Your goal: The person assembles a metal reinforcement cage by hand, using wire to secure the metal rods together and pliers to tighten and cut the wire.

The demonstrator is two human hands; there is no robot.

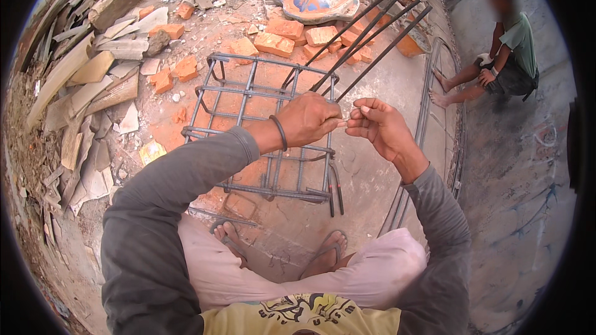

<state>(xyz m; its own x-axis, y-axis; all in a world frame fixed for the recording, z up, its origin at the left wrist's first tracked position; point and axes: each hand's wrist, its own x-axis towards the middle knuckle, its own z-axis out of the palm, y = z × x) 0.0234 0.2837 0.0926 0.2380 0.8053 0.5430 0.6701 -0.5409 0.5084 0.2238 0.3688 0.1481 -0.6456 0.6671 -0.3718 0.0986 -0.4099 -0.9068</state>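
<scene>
Both hands meet in the middle of the frame, just above the top edge of a rebar cage [261, 130] that lies on the ground in front of the person. Left hand [308, 119], with a dark band on the wrist, is closed into a fist, and the right hand [380, 127] is half closed, its thumb and forefinger pinched together; between the two hands runs what looks like a thin piece of tying wire [345, 119], though it is too fine to be sure. The cage is made of long grey bars crossed by square stirrups, and it fills the centre of the frame, a little left of the hands. Four long bars [366, 37] stick out from it toward the upper right. Just below the cage, at the lower centre, are the person's feet in sandals [329, 249], on dusty concrete ground [372, 180]. More loose rebar [428, 105] lies along the right side of the cage. Broken orange bricks [279, 34] are scattered at the upper centre, and a heap of grey rubble and broken slabs [93, 87] fills the left of the frame. At the upper right another person [512, 49] in a green shirt sits on the ground, well apart from the cage.
</scene>
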